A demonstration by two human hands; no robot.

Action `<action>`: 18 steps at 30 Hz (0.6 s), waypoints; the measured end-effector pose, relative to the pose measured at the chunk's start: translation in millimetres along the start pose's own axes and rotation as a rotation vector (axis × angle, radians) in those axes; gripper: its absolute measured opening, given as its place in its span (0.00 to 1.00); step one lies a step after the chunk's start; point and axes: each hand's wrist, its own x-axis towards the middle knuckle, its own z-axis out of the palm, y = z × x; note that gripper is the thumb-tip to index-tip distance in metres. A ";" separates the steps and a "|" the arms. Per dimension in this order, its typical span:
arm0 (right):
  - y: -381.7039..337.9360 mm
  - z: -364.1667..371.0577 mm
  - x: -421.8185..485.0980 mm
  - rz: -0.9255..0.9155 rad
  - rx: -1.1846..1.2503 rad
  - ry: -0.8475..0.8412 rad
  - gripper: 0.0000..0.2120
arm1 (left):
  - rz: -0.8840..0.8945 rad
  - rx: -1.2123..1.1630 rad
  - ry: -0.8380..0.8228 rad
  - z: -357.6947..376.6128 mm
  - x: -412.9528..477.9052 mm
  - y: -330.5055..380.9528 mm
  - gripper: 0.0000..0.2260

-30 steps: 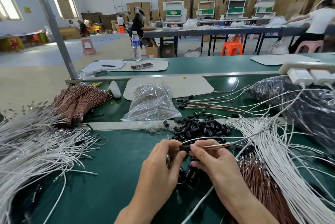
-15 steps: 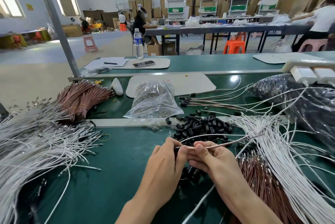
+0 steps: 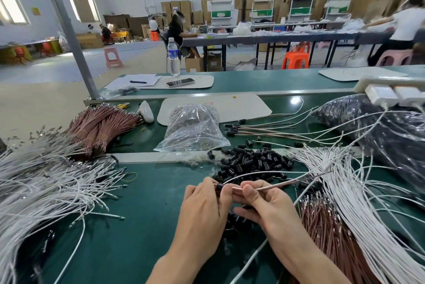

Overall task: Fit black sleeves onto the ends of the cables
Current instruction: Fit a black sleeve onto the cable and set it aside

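Observation:
My left hand pinches a small black sleeve at its fingertips. My right hand pinches a thin copper-coloured cable just right of the sleeve, and the cable's end sits in the sleeve. A white cable arcs above my hands from the same spot. Loose black sleeves lie heaped on the green bench just beyond my fingers, and more of them are under my hands.
White cables are piled at the left and another white bundle fans out at the right over brown cables. Behind lie a brown bundle, a clear parts bag, sleeved cables and a black bag.
The camera has risen a little. My hands have drawn slightly apart: the sleeve is now out at the left fingertips and a short bare stretch of copper cable shows between the hands.

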 end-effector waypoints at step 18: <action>-6.7 6.7 -2.2 0.027 0.102 -0.018 0.16 | -0.020 -0.174 0.070 1.9 -1.9 -0.7 0.21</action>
